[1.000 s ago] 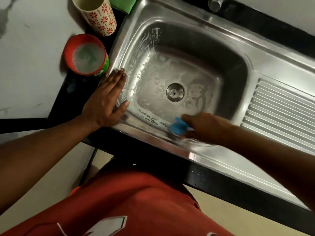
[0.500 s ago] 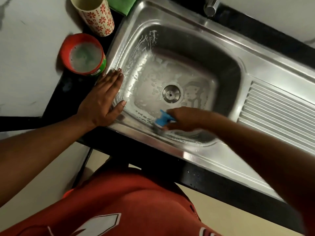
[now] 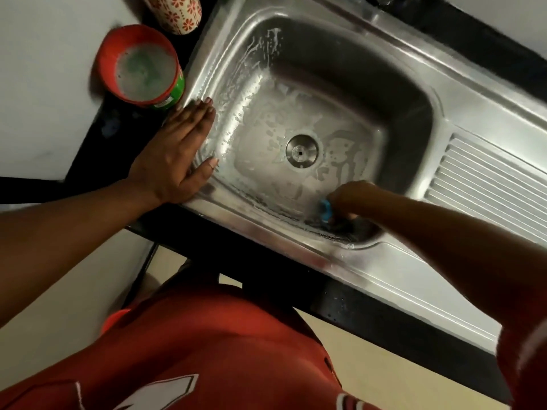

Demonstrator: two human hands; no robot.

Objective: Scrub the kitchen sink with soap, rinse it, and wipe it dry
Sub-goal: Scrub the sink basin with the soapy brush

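Note:
A stainless steel sink (image 3: 340, 42) fills the upper middle, its basin streaked with soap suds around the round drain (image 3: 301, 151). My right hand (image 3: 353, 196) is down at the basin's near wall, gripping a scrubber with a blue handle (image 3: 325, 211); its dark scrubbing part presses against the steel. My left hand (image 3: 177, 152) lies flat on the sink's left rim, fingers straight.
A red tub of green dish soap (image 3: 142, 69) stands on the black counter left of the sink. Behind it is a flower-patterned cup (image 3: 174, 11). The ribbed drainboard (image 3: 488, 184) lies to the right. The tap base (image 3: 384, 0) shows at the top edge.
My right hand has swept the scrubber left and then back right along the basin's near wall. My left hand has stayed on the rim. The camera has tilted.

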